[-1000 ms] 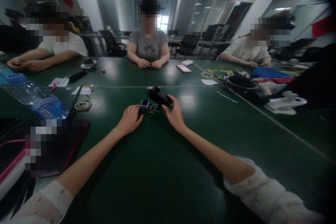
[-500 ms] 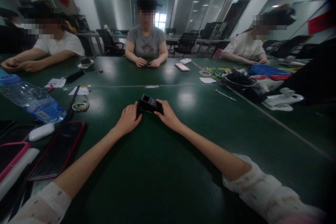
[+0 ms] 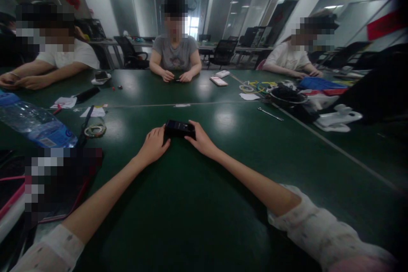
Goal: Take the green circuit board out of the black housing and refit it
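Dark green table [image 3: 191, 204] fills most of the space; a pale seam crosses it. Seated on its far side: a person in a grey shirt [image 3: 175, 53] at centre, a person in a white shirt [image 3: 68, 55] at the left and a person in a pale top [image 3: 285, 57] at the right.

Near side, left: clear water bottle [image 3: 35, 119] with a blue label, tilted as I see it. Well to the right: white plastic piece [image 3: 338, 119], near a blue item [image 3: 318, 83] and coiled cables [image 3: 250, 88].

Left hand [image 3: 154, 144]: thumb and fingers close on the left end of a black case [image 3: 180, 129]. Right hand [image 3: 202, 140]: thumb on the near edge, fingers toward the far edge, clamped on the right end. The case lies crosswise between the hands, on the near side of the seam; its upper face is dark, detail too small to read. Cannot tell whether its underside touches the table.

Smaller items: metal wrench [image 3: 270, 114] right of the hands, beaded ring [image 3: 95, 131] beside the bottle.
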The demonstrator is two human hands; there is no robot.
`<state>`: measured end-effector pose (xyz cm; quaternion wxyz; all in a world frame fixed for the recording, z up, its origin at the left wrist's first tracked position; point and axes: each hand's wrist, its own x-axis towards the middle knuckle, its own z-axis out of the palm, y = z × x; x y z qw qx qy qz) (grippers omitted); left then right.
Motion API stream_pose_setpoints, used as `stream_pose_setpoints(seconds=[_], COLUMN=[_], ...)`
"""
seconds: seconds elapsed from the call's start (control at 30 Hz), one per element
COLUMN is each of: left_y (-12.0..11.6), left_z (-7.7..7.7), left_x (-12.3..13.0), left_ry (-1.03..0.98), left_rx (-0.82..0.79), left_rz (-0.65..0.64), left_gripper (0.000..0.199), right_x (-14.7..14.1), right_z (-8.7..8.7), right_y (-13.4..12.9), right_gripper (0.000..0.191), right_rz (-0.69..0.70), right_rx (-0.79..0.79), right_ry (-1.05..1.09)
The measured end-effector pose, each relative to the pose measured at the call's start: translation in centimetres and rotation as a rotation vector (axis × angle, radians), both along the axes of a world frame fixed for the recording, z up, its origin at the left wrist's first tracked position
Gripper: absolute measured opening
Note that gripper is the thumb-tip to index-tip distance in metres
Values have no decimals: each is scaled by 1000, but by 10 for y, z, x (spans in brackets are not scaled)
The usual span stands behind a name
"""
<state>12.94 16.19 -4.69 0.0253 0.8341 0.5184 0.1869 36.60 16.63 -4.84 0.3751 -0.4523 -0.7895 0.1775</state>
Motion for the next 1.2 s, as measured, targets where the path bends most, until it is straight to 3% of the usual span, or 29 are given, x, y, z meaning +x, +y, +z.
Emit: stream_pose_setpoints(seconds=[0.57, 1.2], left_y=[0, -1], left_z=[-1, 3], left_x=[-1, 0], left_ry=[-21, -24], left_rx=[-24, -28], left_rz=[3, -12], left_gripper=[58, 56], right_x=[0, 3], right_z=[2, 3], right_y=[2, 2], right_gripper=[52, 50], right_rz=[-9, 15], right_rx=[-67, -98], right_ry=[74, 112])
